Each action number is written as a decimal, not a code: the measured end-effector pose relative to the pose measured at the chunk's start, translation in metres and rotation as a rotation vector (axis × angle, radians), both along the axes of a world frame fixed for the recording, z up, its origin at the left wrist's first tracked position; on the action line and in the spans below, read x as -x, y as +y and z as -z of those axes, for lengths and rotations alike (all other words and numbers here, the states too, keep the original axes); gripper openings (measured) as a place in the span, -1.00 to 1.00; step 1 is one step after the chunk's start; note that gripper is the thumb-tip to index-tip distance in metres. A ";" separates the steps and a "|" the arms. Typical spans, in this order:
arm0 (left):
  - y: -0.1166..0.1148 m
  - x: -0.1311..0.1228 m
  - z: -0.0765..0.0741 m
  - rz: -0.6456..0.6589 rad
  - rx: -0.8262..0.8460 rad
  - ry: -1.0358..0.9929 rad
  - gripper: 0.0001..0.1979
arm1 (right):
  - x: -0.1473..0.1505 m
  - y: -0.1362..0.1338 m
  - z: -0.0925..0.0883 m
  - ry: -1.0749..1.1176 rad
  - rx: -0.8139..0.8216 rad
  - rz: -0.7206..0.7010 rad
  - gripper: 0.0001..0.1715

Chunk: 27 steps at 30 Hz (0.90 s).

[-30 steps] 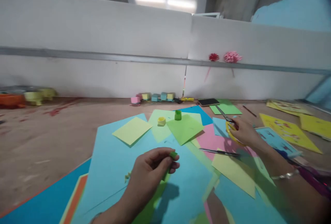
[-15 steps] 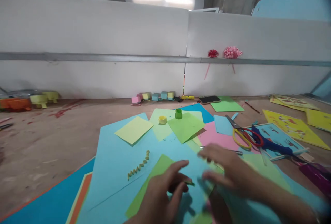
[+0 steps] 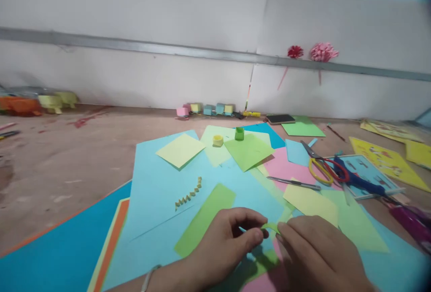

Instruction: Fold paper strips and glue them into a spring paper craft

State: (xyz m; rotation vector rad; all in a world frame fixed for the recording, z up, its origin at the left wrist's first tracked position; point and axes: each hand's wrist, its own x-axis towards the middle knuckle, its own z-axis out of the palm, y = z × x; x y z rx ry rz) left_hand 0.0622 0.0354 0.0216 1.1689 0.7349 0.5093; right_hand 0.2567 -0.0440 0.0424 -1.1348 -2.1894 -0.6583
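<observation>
Green paper, a narrow strip (image 3: pixel 270 227), arches between my two hands on the near side of the scene. I have its left end at the fingertips of the left hand (image 3: pixel 232 242), fingers curled and thumb close in, and its right end pinched in the right hand (image 3: pixel 319 247). Left of them lie a wider green piece (image 3: pixel 205 220) and a zigzag yellow strip (image 3: pixel 188 196); scissors (image 3: pixel 313 153) and a slim knife (image 3: pixel 293 183) rest farther right.

A brown tabletop (image 3: pixel 67 157) bears blue paper (image 3: pixel 67 233), pastel cubes (image 3: pixel 208 110) and yellow sheets (image 3: pixel 387 161)
</observation>
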 end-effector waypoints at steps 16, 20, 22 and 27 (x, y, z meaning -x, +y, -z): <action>-0.003 -0.004 -0.009 -0.067 0.278 -0.128 -0.52 | 0.015 -0.005 0.006 0.148 0.340 -0.100 -0.69; -0.003 -0.004 -0.007 -0.079 0.277 -0.105 -0.51 | 0.014 -0.006 0.009 0.155 0.440 -0.075 -0.66; -0.002 -0.004 -0.007 -0.088 0.274 -0.106 -0.53 | 0.014 -0.006 0.010 0.162 0.436 -0.069 -0.66; -0.002 -0.004 -0.009 -0.075 0.284 -0.107 -0.56 | 0.014 -0.006 0.012 0.196 0.442 -0.040 -0.73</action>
